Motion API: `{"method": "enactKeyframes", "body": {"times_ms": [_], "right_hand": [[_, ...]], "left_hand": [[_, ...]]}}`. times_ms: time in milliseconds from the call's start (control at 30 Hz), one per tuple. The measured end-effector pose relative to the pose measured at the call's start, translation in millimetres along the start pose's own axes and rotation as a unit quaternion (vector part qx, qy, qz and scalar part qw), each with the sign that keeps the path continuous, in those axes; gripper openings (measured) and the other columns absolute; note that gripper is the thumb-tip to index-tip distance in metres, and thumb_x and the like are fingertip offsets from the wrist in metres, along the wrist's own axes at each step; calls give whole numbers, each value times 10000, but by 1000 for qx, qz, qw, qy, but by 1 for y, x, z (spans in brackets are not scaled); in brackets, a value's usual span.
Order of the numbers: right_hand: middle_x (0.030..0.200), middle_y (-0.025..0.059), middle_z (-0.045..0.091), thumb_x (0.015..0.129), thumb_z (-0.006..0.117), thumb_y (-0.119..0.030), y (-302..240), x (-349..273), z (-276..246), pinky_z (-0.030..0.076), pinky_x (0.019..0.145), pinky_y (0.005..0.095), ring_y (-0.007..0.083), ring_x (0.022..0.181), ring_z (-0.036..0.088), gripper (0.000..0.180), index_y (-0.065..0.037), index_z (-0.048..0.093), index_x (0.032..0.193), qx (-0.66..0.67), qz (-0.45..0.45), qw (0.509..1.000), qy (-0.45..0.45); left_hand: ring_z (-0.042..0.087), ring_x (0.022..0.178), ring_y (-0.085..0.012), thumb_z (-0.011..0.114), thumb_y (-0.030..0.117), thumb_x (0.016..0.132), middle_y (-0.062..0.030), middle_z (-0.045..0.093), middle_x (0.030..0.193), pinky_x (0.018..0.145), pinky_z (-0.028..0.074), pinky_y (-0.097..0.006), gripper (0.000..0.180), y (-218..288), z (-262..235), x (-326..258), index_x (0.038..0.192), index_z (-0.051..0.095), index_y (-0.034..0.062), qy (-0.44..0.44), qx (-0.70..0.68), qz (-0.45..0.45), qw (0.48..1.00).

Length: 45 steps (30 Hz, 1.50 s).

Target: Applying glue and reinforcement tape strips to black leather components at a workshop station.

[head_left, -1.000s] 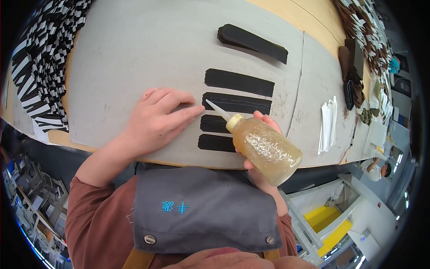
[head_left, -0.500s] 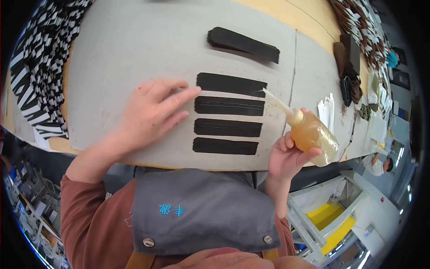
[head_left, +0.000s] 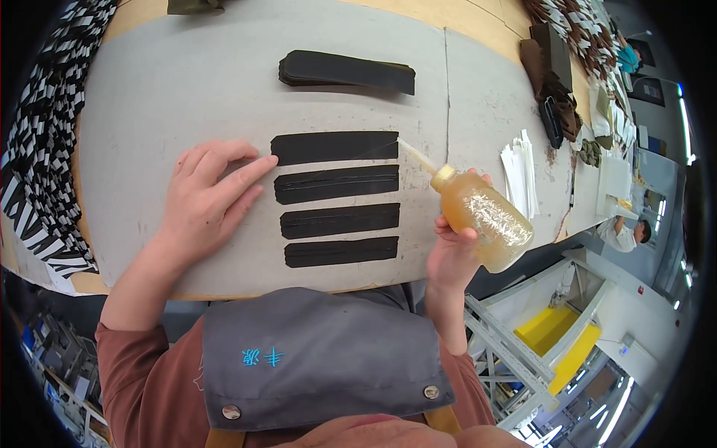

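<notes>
"Across the pale grey flat board [head_left: 149, 97], what does your feed show?"

"I see four narrow black strips [head_left: 334, 148] lying one below another with gaps between, and a thick stack of similar black strips [head_left: 347, 72] beyond them."

"And the right hand [head_left: 454, 254]?"

"From my seat, I have it wrapped around a rounded, translucent bottle [head_left: 489, 220] of amber liquid, tilted to the right of the four strips. Its slender whitish nozzle [head_left: 418, 156] points at the right end of the farthest one; whether the tip touches, I can't tell."

"Left hand [head_left: 209, 194]?"

"Its thumb and index finger stand apart, the index fingertip at the left end of that same strip, the other fingers bent."

"Any marks on the strips?"

"I make out thin pale lines running lengthwise along the second one, fainter ones on the third."

"Beside the bottle?"

"A loose bundle of narrow white strips [head_left: 520, 175], just beyond it."
</notes>
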State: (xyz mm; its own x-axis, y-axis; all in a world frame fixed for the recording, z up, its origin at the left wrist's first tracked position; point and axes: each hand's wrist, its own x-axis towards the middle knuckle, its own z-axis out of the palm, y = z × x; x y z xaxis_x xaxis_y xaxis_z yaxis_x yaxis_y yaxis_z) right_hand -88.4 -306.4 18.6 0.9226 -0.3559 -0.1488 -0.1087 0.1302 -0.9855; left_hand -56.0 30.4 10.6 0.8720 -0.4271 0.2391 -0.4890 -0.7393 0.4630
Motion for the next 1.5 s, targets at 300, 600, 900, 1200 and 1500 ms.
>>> {"method": "enactKeyframes", "body": {"times_ms": [300, 600, 900, 1200, 1500], "right_hand": [[1521, 140, 543, 677, 894, -661, -1, -5, 20, 520, 646, 199, 89, 768, 650, 1203, -34, 385, 1569, -37, -20, 999, 2], [1555, 145, 494, 644, 913, -658, 1, -14, 43, 547, 659, 199, 115, 982, 664, 1252, -58, 343, 1583, -16, 44, 997, -59], [1520, 144, 503, 685, 980, -416, 11, -14, 57, 558, 1024, 385, 240, 1265, 597, 1175, -16, 326, 1575, -38, 15, 978, -207], [1475, 147, 542, 586, 1046, -240, 16, -11, 75, 497, 1082, 348, 233, 1296, 580, 1108, 4, 470, 1500, -92, -132, 936, -313], [1468, 152, 546, 561, 1054, -316, -2, -15, 35, 487, 1114, 394, 256, 1321, 566, 1172, 21, 448, 1505, -141, -75, 969, -189]], "left_hand": [[621, 1060, -238, 735, 54, 860, -36, 655, 1175, 968, 444, -402, 361, 2, -4, 0, 1213, 744, 122, 1, 2, -11, 1000], [625, 1058, -226, 750, 67, 847, -12, 662, 1167, 960, 443, -389, 377, 0, -3, 0, 1215, 748, 152, 9, 9, -8, 1000], [624, 1031, -211, 760, 77, 835, 8, 658, 1161, 909, 445, -367, 395, -1, -2, -3, 1217, 746, 174, 18, -1, -8, 1000], [626, 1046, -231, 768, 79, 827, -2, 653, 1158, 920, 456, -382, 387, -2, 1, -2, 1203, 745, 166, 19, -11, -3, 1000], [626, 1085, -241, 749, 52, 840, -18, 654, 1173, 970, 450, -396, 382, -2, 0, -1, 1209, 741, 149, 8, -12, -1, 1000]]}}
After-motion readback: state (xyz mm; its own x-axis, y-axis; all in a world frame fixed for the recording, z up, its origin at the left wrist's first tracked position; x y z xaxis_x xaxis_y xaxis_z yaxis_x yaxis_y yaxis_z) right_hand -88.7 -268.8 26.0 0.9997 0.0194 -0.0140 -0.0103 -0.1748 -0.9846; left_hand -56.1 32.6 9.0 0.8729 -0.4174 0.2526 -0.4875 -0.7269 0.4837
